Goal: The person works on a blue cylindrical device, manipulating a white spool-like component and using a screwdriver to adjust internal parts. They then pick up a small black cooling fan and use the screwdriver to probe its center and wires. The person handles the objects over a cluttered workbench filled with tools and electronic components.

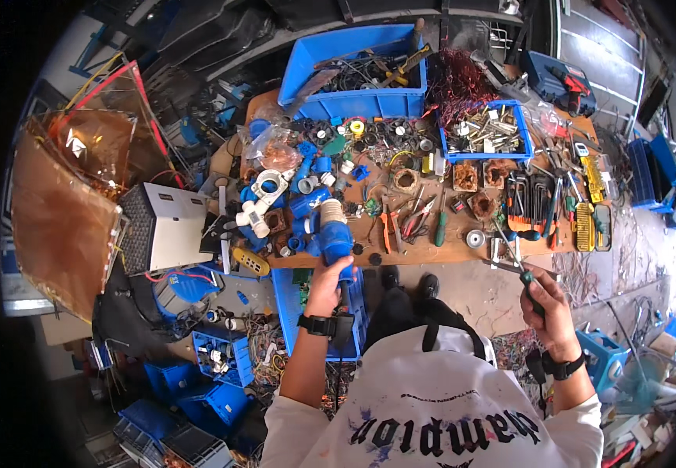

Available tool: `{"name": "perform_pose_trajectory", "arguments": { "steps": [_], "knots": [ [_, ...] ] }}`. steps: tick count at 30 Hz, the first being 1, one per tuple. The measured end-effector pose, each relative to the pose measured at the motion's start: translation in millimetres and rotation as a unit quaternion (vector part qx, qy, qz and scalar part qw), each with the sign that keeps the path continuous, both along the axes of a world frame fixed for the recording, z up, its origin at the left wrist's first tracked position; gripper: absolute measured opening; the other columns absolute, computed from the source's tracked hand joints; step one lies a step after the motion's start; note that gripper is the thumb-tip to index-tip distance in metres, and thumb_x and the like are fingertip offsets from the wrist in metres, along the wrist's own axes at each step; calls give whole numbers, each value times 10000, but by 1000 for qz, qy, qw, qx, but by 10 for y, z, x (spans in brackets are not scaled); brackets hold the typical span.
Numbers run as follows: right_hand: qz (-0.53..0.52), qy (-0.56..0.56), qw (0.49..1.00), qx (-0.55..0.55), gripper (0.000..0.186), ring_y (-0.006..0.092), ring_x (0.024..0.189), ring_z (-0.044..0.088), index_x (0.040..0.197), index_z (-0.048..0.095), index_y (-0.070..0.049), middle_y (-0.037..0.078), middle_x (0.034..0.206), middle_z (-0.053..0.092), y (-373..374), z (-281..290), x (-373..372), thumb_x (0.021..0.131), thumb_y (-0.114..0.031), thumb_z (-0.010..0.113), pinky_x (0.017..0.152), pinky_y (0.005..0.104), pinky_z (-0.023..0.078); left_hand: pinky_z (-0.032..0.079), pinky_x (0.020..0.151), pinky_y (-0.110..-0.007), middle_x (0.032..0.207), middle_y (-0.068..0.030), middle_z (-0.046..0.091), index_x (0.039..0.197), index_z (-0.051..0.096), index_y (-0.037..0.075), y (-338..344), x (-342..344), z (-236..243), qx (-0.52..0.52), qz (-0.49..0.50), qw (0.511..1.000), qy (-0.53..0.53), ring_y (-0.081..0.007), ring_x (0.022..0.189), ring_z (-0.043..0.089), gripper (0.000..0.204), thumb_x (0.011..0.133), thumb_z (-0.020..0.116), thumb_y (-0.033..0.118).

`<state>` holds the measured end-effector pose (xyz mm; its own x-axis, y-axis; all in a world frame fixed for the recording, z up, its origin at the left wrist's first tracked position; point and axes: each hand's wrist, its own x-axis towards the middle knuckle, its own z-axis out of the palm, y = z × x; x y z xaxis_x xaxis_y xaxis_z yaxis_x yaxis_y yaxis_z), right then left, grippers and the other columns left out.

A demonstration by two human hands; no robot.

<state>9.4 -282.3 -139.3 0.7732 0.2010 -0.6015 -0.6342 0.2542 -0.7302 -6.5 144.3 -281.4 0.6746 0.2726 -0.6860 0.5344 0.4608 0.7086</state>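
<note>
My left hand (324, 287) is closed round a blue plastic pipe fitting (336, 238) with a cream threaded end pointing away from me, over the bench's front edge. Out to the right, my right hand (550, 303) grips a screwdriver (526, 278) by its green and black handle. Its shaft slants up and left over the front edge. White pipe fittings (270, 186) and more blue ones lie just beyond the left hand. Between the hands lie orange-handled pliers (385, 226), a green-handled screwdriver (440, 228) and a round metal piece (475, 239).
A large blue bin (353, 105) of cables and a blue tray (481, 154) of metal parts stand along the back of the wooden bench (424, 253). Hex keys (531, 199) lie at the right. Below the bench at left are blue crates (246, 365). Wire scraps litter the floor.
</note>
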Motion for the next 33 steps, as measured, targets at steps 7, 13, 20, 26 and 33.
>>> {"name": "perform_pose_trajectory", "arguments": {
  "steps": [7, 13, 20, 26, 33],
  "knots": [
    [-8, 33, 987, -159, 382, 30, 507, 374, 1344, 530, -39, -54, 675, 456, 356, 26, -206, 971, -107, 577, 428, 188, 236, 538, 633, -303, 968, -79, 647, 1299, 430, 43, 62, 421, -899, 108, -111, 988, -13, -152, 747, 653, 689, 740, 830, 92],
    [-103, 110, 965, -213, 450, 41, 459, 371, 1391, 495, -67, -8, 709, 521, 608, 22, -300, 957, -126, 597, 400, 185, 273, 527, 821, -383, 1132, -145, 634, 1434, 345, 29, 144, 1027, -1466, 252, -201, 941, -98, -265, 954, 652, 870, 729, 832, 178],
    [-177, 140, 950, -217, 478, 38, 458, 381, 1414, 474, -63, 3, 763, 565, 873, -3, -416, 955, -101, 601, 397, 181, 272, 538, 880, -456, 1194, -230, 650, 1456, 388, 131, 378, 1767, -1472, 366, -321, 857, -169, -406, 1041, 662, 841, 728, 807, 161],
    [-193, 176, 932, -252, 464, 48, 605, 459, 1414, 482, -46, -4, 889, 589, 1121, 91, -364, 972, -119, 605, 478, 192, 331, 534, 897, -446, 1219, -219, 645, 1475, 387, 192, 576, 2318, -1365, 417, -416, 792, -159, -384, 1087, 651, 860, 732, 817, 127],
    [-203, 178, 936, -224, 500, 47, 519, 432, 1420, 474, -66, 10, 806, 580, 1227, 33, -301, 947, -122, 626, 433, 187, 314, 514, 934, -449, 1249, -176, 627, 1502, 379, 177, 762, 2881, -1405, 458, -491, 697, -251, -367, 1104, 621, 845, 763, 784, 122]
  ]
}}
